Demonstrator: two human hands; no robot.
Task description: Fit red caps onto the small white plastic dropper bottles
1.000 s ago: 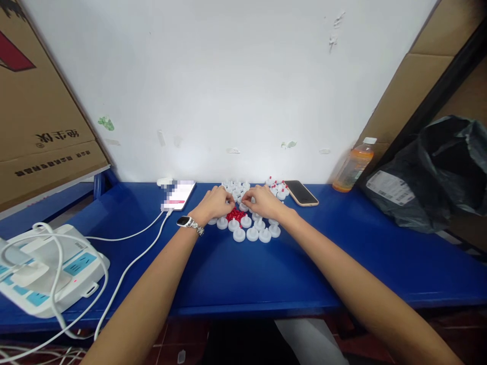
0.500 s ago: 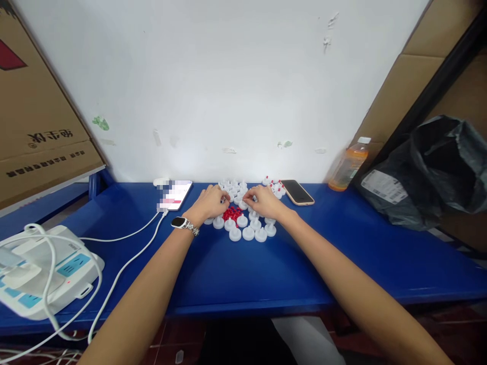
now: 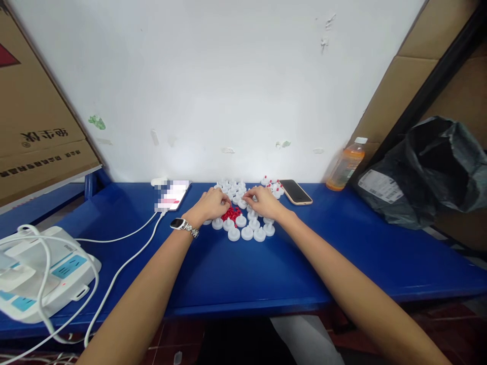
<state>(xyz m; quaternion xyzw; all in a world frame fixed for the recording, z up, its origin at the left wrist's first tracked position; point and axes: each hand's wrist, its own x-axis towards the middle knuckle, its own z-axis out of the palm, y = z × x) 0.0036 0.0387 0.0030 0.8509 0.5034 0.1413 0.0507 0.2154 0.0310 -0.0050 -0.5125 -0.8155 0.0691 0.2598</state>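
Observation:
Many small white round pieces with a short stem on top [image 3: 233, 233] stand on the blue table around a pile of tiny red pieces [image 3: 230, 215]. My left hand [image 3: 211, 205], with a watch at the wrist, is at the left edge of the red pile. Its thumb and fingers are pressed together, and what lies between them is too small to name. Across the pile, my right hand [image 3: 266, 202] is closed in a pinch right over a white piece, hiding its stem; I cannot tell whether it grips it. Behind it, several white pieces carry red tips [image 3: 278, 190].
A phone [image 3: 295, 192] lies behind my right hand, another lit phone [image 3: 175, 195] at the left with a white cable. A power strip [image 3: 57, 274] with loops of cable takes the table's left end. An orange drink bottle [image 3: 346, 165] and black plastic bag [image 3: 422, 172] stand right.
The left fingertips have shifted slightly toward the red pile. My right hand stays pinched over the same white piece. The whole view has moved a little.

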